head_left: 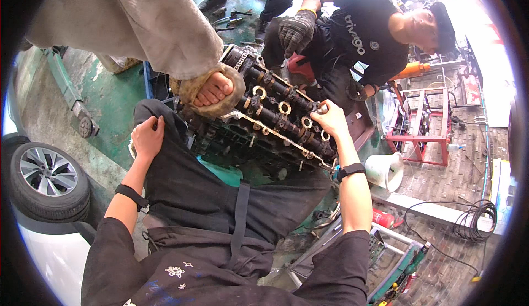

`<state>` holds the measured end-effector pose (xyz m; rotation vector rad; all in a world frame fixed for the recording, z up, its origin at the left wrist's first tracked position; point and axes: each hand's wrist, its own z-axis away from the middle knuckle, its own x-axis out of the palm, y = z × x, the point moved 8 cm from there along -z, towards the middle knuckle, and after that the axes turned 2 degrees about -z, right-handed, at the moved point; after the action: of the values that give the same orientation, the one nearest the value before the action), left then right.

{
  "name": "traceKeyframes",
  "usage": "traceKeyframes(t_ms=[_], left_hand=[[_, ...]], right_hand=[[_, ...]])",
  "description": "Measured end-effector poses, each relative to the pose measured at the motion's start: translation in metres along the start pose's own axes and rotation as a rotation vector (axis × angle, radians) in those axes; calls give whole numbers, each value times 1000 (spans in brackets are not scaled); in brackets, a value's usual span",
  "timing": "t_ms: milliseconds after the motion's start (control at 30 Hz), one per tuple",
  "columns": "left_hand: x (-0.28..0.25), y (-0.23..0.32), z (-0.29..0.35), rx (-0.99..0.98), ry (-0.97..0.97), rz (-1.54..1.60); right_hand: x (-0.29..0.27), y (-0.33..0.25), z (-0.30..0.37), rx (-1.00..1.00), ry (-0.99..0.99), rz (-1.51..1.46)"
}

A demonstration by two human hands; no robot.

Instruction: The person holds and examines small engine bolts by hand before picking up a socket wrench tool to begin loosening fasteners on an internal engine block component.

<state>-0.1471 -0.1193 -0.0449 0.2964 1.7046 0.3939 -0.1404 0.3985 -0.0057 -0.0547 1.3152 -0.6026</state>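
An engine [264, 118] lies before me with its top uncovered, showing two rows of dark camshafts and several brass-coloured rings [284, 108]. My right hand [332, 119] is at its right side, thumb and fingers pinched together by the far camshaft's end. A small metal piece shows at the fingertips, too small to name. On my left thigh rests my left hand [147, 137], its fingers curled in, with nothing seen in them. Another person's foot in a worn slipper [234, 94] stands on the engine's left part.
Beyond the engine crouches a co-worker wearing a grey glove [297, 32]; another person sits farther back. A wheel [48, 173] lies at left. To the right are a white bucket [386, 172], a red metal frame [423, 124], a coiled cable [475, 219] and a tool cart [399, 273].
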Motion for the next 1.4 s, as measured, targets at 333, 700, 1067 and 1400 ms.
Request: traceKeyframes(t_ms=[333, 700, 1067, 1400], left_hand=[[-1, 1, -1, 18, 9, 0], [3, 3, -1, 15, 0, 7], [3, -3, 0, 11, 6, 9], [0, -2, -1, -4, 3, 0]], right_hand=[[-28, 25, -11, 98, 129, -31], [2, 51, -12, 180, 10, -263], [9, 5, -3, 113, 9, 187], [2, -17, -8, 20, -13, 347]])
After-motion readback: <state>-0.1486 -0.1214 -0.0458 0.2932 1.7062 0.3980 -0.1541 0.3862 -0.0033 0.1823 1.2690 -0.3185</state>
